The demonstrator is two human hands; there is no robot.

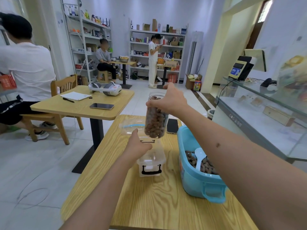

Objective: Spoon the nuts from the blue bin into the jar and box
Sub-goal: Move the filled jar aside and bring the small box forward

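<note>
Jar (155,121) of nuts hangs lidless in your right hand's (171,101) grip above the box (152,159), which your left hand (138,146) steadies flat-fingered; any tilt spills nuts onto the worktop (157,205).

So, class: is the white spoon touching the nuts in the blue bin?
Touching. The head view shows the white spoon lying in the blue bin with its handle resting on the nuts.

Right hand (171,98) raised, fingers curled, gripping — left hand (138,144) low, outstretched.
</note>
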